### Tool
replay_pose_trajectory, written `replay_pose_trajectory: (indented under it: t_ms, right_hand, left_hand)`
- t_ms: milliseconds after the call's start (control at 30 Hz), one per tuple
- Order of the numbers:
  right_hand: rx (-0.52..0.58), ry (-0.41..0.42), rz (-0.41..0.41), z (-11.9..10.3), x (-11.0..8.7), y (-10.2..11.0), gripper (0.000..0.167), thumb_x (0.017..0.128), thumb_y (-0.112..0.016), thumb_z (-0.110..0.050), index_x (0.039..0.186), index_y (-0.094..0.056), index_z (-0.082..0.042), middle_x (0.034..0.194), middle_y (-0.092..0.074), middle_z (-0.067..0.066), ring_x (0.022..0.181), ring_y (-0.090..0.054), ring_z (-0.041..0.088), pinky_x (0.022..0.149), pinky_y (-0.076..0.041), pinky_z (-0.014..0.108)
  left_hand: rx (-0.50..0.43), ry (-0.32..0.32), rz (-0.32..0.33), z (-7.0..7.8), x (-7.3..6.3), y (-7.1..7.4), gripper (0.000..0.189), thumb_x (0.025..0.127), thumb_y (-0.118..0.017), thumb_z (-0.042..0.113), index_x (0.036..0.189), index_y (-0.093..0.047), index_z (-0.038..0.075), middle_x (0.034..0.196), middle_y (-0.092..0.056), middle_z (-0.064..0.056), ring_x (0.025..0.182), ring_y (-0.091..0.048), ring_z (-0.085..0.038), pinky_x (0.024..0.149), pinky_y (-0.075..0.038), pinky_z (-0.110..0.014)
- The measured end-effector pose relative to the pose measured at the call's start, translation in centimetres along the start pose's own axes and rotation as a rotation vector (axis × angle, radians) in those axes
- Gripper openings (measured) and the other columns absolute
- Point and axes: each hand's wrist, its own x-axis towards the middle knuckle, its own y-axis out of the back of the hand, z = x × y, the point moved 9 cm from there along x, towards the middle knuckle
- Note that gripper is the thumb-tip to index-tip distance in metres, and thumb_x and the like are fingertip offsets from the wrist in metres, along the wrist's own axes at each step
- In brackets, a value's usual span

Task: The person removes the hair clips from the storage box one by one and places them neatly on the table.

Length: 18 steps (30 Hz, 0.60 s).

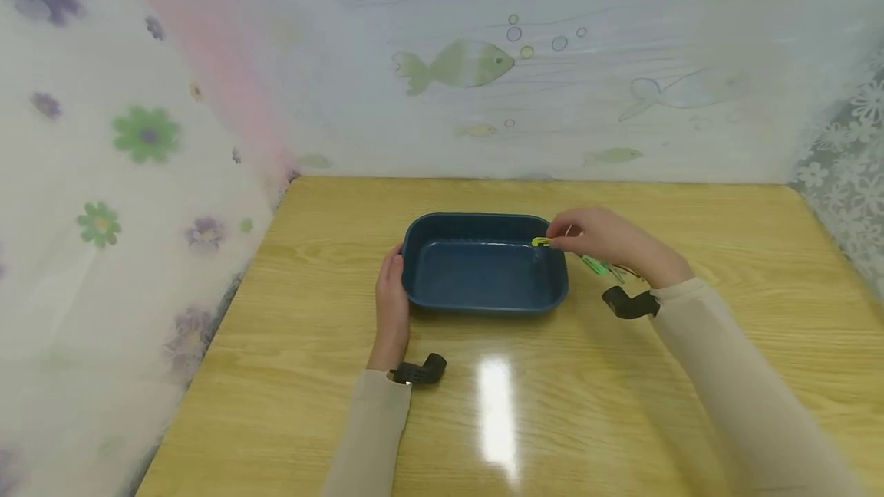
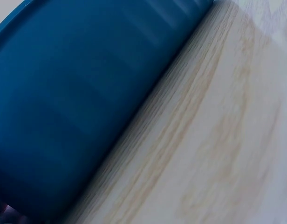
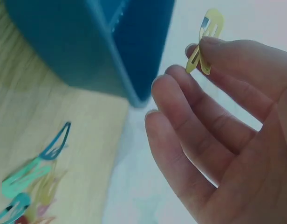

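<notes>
A yellow snap hair clip (image 3: pixel 215 24) is pinched between the thumb and forefinger of my right hand (image 1: pixel 604 240). That clip shows in the head view over the right end of a blue rectangular basin (image 1: pixel 483 308), near its rim. In the right wrist view the other fingers (image 3: pixel 181 154) are spread apart below the clip. My left hand (image 1: pixel 392 301) lies along the basin's left outer wall, its fingers against the side. The left wrist view has only the basin's wall (image 2: pixel 83 88) and the tabletop; the left fingers are mostly hidden there.
Several loose hair clips (image 3: pixel 27 179) in green, blue, yellow and other colours lie on the wooden table (image 1: pixel 297 374), right of the basin and partly under my right hand. A printed curtain (image 1: pixel 331 98) with fish stands along the table's back edge. Flowered sheets flank both sides.
</notes>
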Motion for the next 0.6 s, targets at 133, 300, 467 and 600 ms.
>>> replay_pose_trajectory:
  t_ms: [133,300,467,600]
  right_hand:
    - [0.02,-0.054,0.082,1.7,-1.8,0.4,0.024,0.088,-0.054,-0.035,0.103,-0.062,-0.018,0.097,-0.061,-0.001,0.087,-0.056,0.016,0.075,-0.044,0.038]
    - [0.026,-0.105,0.154,4.0,-4.5,0.4,0.031,0.089,-0.053,-0.035,0.107,-0.06,-0.012,0.1,-0.06,0.004,0.088,-0.055,0.019,0.075,-0.043,0.041]
    - [0.016,-0.16,0.176,6.2,-6.3,-0.3,0.035,0.089,-0.052,-0.036,0.108,-0.061,-0.008,0.103,-0.061,0.01,0.09,-0.056,0.025,0.076,-0.043,0.045]
    - [-0.014,-0.212,0.165,8.2,-7.4,-1.3,0.033,0.09,-0.052,-0.031,0.107,-0.061,-0.004,0.103,-0.061,0.015,0.092,-0.057,0.03,0.077,-0.043,0.047]
  left_hand:
    - [-0.014,-0.025,-0.023,0.1,0.1,-0.1,0.049,0.093,-0.031,0.049,0.13,-0.044,0.02,0.131,-0.041,0.01,0.123,-0.032,-0.004,0.103,-0.024,-0.028]
    - [-0.002,-0.015,-0.022,-0.1,0.0,-0.4,0.045,0.094,-0.032,0.045,0.129,-0.046,0.019,0.13,-0.043,0.009,0.122,-0.034,-0.004,0.102,-0.025,-0.027]
    - [0.005,0.006,0.019,-0.1,0.1,0.1,0.038,0.095,-0.035,0.039,0.128,-0.047,0.023,0.128,-0.044,0.012,0.121,-0.035,-0.003,0.101,-0.025,-0.027]
    - [-0.001,0.008,0.023,0.0,0.1,0.3,0.035,0.096,-0.036,0.035,0.127,-0.047,0.023,0.128,-0.045,0.012,0.12,-0.035,-0.004,0.101,-0.026,-0.027]
